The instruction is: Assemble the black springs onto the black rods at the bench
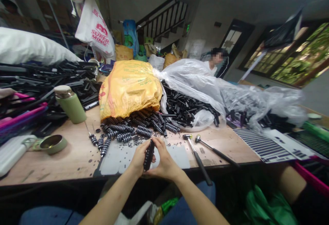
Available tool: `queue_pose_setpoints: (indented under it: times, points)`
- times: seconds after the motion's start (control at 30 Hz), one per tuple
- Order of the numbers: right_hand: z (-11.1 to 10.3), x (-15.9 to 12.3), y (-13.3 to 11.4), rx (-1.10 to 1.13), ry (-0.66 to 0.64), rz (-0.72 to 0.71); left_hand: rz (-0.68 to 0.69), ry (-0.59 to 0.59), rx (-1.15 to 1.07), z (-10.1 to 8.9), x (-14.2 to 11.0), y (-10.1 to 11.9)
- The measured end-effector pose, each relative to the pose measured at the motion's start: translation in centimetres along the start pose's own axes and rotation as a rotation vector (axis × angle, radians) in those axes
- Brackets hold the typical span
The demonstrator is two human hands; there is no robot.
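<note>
Near the front edge of the table, my left hand (138, 158) and my right hand (166, 160) together hold a long black plastic piece (148, 155) with rows of small pale dots along its side. It stands nearly upright between the fingers, which cover part of it. A grey-white sheet (113, 161) lies under the hands, scattered with tiny dark bits. Just beyond is a heap of black cylinders with pale dots (124, 129), spilling from a yellow sack (131, 87). A few spotted cylinders with thin metal rods (94, 139) lie on the left.
Two hammers (197, 160) (218, 151) lie right of my hands. Black parts (182, 105) spill from a clear plastic bag (195, 74). Patterned sheets (262, 144) lie farther right. On the left stand a green flask (70, 105) and its cup (53, 144). A person (216, 62) is behind.
</note>
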State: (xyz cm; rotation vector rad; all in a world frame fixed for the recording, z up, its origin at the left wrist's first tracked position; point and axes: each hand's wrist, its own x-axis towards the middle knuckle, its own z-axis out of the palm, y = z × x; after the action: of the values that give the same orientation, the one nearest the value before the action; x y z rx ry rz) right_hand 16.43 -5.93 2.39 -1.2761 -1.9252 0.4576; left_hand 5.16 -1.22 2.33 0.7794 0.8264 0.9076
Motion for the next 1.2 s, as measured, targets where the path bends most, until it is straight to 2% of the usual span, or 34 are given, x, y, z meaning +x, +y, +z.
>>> queue_pose_setpoints:
  times: [0.1,0.3,0.43,0.5,0.57,0.63,0.73,0.8,0.9,0.93,0.97,1.03,1.1,1.2]
  points:
    - [0.1,0.1,0.4,0.030,0.002,-0.001,-0.015,0.031,0.041,0.2,0.0,0.3]
    - [0.7,0.1,0.3,0.059,0.019,0.120,-0.091,0.036,0.094,0.2,0.5,0.4]
    - [1.3,-0.1,0.6,0.029,0.032,0.175,-0.118,-0.004,0.135,-0.4,1.1,-0.1]
    - [1.9,-0.4,1.1,-0.014,0.050,0.170,-0.084,-0.034,0.201,-0.8,1.3,-0.8]
    - [2.7,-0.8,1.8,-0.073,0.087,0.163,0.084,-0.038,0.376,-1.3,1.4,-1.8]
    - [3.5,-1.2,2.5,-0.137,0.115,0.176,0.347,-0.017,0.657,-1.7,1.6,-3.3]
    - [3.3,-2.2,3.6,-0.248,0.061,0.234,0.623,-0.050,1.063,-2.7,2.0,-5.6]
    - [1.5,-3.4,4.6,-0.404,0.064,0.375,0.740,-0.143,1.249,-3.6,2.4,-6.6]
    - [-3.3,-5.6,6.6,-0.772,0.221,0.794,0.950,-0.246,1.467,-4.8,2.9,-6.6]
    - [-4.9,-6.4,7.3,-0.842,0.219,0.901,1.000,-0.248,1.536,-5.1,2.9,-6.3]
    - [-6.3,-7.0,7.7,-0.867,0.218,0.951,1.032,-0.241,1.602,-5.2,2.8,-6.0]
    - [-7.9,-7.9,8.0,-0.849,0.175,0.975,1.053,-0.213,1.707,-5.3,2.6,-5.3]
    - [-7.8,-8.4,7.1,-0.780,0.126,0.933,1.055,-0.189,1.770,-5.0,2.2,-4.8]
    - [-5.2,-8.9,4.4,-0.576,0.106,0.767,1.059,-0.167,1.818,-4.7,1.7,-4.6]
